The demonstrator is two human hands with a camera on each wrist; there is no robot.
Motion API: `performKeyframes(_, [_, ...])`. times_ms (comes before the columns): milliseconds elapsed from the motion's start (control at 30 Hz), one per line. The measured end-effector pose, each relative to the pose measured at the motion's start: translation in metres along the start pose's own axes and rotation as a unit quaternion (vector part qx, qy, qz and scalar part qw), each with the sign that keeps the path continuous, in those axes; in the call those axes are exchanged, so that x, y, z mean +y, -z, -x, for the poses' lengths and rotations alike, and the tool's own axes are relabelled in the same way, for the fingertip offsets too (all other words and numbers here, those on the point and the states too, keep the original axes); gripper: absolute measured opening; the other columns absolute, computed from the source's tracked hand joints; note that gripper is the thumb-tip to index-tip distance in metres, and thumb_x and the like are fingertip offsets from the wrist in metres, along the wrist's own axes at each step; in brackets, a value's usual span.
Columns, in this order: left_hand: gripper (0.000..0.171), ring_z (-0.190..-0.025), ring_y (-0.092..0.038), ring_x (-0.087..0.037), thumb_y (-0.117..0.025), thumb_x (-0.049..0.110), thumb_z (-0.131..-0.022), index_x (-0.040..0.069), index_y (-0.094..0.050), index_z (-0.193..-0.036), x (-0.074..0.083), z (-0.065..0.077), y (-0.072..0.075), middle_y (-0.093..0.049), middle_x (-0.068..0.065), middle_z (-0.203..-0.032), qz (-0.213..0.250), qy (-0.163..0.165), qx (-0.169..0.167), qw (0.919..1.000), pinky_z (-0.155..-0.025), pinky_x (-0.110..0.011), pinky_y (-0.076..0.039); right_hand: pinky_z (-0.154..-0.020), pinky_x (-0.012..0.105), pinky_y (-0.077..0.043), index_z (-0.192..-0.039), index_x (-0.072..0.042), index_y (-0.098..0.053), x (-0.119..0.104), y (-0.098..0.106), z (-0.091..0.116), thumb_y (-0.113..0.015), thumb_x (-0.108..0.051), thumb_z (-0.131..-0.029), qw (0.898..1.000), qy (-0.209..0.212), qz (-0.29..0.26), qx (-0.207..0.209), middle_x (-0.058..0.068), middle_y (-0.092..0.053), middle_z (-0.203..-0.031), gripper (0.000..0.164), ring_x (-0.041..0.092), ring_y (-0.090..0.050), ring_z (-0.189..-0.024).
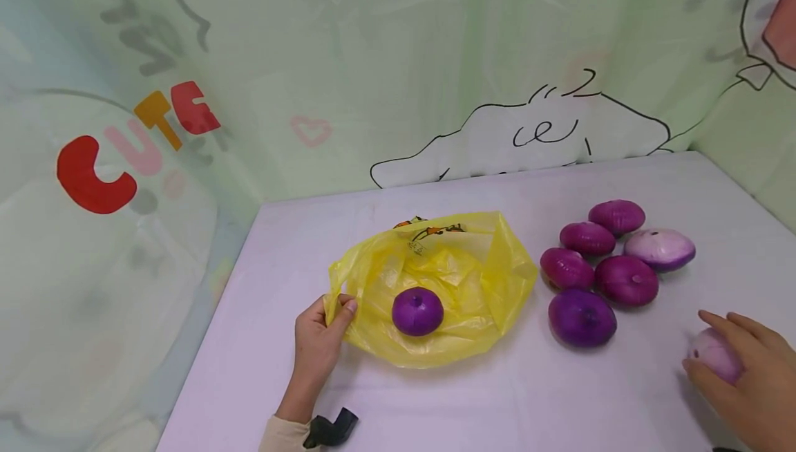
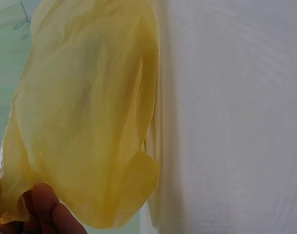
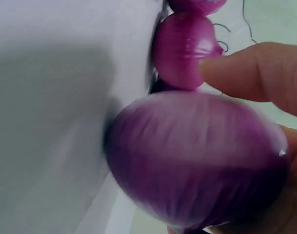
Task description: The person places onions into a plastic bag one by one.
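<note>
In the head view a yellow plastic bag (image 1: 510, 286) lies with its mouth spread wide, a round purple onion (image 1: 417, 312) inside. My left hand (image 1: 320, 334) pinches the bag's left edge between thumb and fingers. At the right, my right hand (image 1: 749, 369) has its fingers and thumb curled round a pale purple onion (image 1: 715, 354). This onion (image 3: 197, 156) fills much of the right wrist view, slightly blurred, with the fingers (image 3: 255, 73) around it. The left wrist view shows the bag (image 2: 89, 112) from its outer side, covering what is inside.
Several purple onions (image 1: 626, 280) sit in a cluster between the bag and my right hand. One of them, a pale-topped onion (image 1: 659, 248), lies at the cluster's right. The white-covered table (image 1: 485, 403) backs onto a printed curtain (image 1: 311, 58).
</note>
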State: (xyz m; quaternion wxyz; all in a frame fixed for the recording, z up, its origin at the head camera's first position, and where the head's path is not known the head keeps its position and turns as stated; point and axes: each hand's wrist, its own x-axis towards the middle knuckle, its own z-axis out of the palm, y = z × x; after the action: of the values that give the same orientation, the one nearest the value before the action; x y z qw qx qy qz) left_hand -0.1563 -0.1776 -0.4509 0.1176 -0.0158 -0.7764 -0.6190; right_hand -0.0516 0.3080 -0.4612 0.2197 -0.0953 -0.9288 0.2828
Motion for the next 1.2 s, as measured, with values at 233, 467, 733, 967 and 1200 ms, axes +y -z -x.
performKeyframes(233, [0.011,-0.067,-0.058,-0.011,-0.075,0.008,-0.096,-0.002,-0.075,-0.100,0.001,0.000,0.001,-0.066,-0.007,-0.078,0.000,0.000,0.000,1.0000,-0.059,-0.021,-0.047,-0.124,0.044,-0.007,-0.148,0.011,-0.043,0.007,-0.002,0.003,-0.067,0.015,-0.077,1.000,-0.015,-0.005,0.007,0.048,-0.036,-0.139,0.075,0.067,-0.031,-0.131])
performKeyframes(467, [0.011,-0.066,-0.058,-0.011,-0.075,0.008,-0.096,-0.002,-0.075,-0.100,0.001,0.000,0.000,-0.066,-0.006,-0.078,0.005,0.001,-0.001,1.0000,-0.059,-0.021,-0.047,-0.121,0.029,-0.007,-0.148,0.013,-0.041,0.013,-0.004,0.004,-0.066,0.014,-0.075,0.999,-0.023,-0.027,0.021,0.044,-0.042,-0.132,0.077,0.060,-0.031,-0.126])
performKeyframes(733, [0.010,-0.066,-0.058,-0.011,-0.075,0.008,-0.096,-0.002,-0.075,-0.099,0.000,-0.001,0.000,-0.066,-0.008,-0.078,0.004,-0.001,-0.001,1.0000,-0.059,-0.021,-0.047,-0.112,0.012,-0.005,-0.147,0.014,-0.043,0.005,0.000,0.004,-0.063,0.007,-0.084,0.998,-0.017,-0.052,0.039,0.033,-0.051,-0.134,0.066,0.049,-0.037,-0.134])
performKeyframes(967, [0.011,-0.067,-0.059,-0.011,-0.075,0.009,-0.096,-0.002,-0.075,-0.099,0.000,0.000,0.000,-0.067,-0.009,-0.079,0.003,-0.001,-0.002,1.0000,-0.059,-0.021,-0.048,-0.105,0.005,-0.009,-0.149,0.012,-0.043,-0.001,0.003,0.000,-0.065,0.004,-0.083,0.996,-0.010,-0.059,0.058,0.048,-0.046,-0.129,0.070,-0.005,-0.032,-0.138])
performKeyframes(1200, [0.012,-0.067,-0.061,-0.012,-0.074,0.010,-0.097,-0.001,-0.075,-0.100,-0.001,0.000,0.001,-0.068,-0.012,-0.080,0.001,-0.007,-0.005,1.0000,-0.059,-0.022,-0.049,-0.105,0.005,-0.010,-0.153,0.006,-0.042,-0.004,0.004,-0.003,-0.070,-0.001,-0.087,0.996,-0.039,-0.055,0.055,0.045,-0.046,-0.135,0.073,0.014,-0.034,-0.146])
